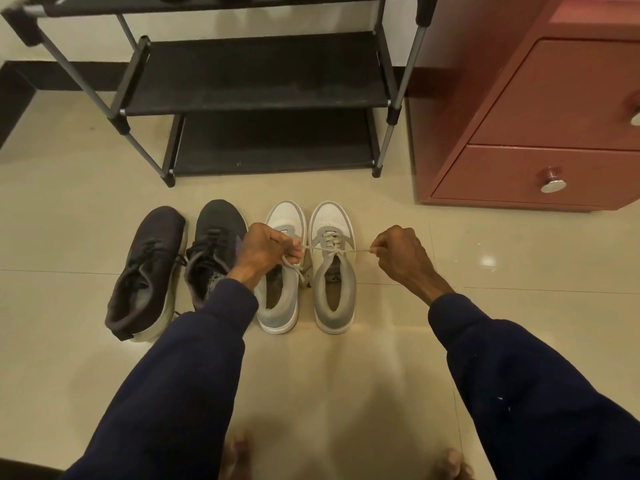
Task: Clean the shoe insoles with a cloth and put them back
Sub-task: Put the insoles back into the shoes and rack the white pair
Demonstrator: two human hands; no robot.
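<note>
Two pairs of shoes stand in a row on the tiled floor. The right-hand white and grey sneaker [333,271] has its lace [356,251] pulled taut to both sides. My left hand [268,252] pinches one lace end, over the other white and grey sneaker [282,299]. My right hand [401,256] pinches the other lace end, to the right of the shoe. An insole shows inside each white sneaker's opening. A dark pair [147,271] [211,251] stands to the left. No cloth is in view.
A black shoe rack [256,95] stands behind the shoes, with shoes on its top shelf. A reddish-brown drawer cabinet [540,133] is at the right. My bare toes [239,448] show at the bottom edge.
</note>
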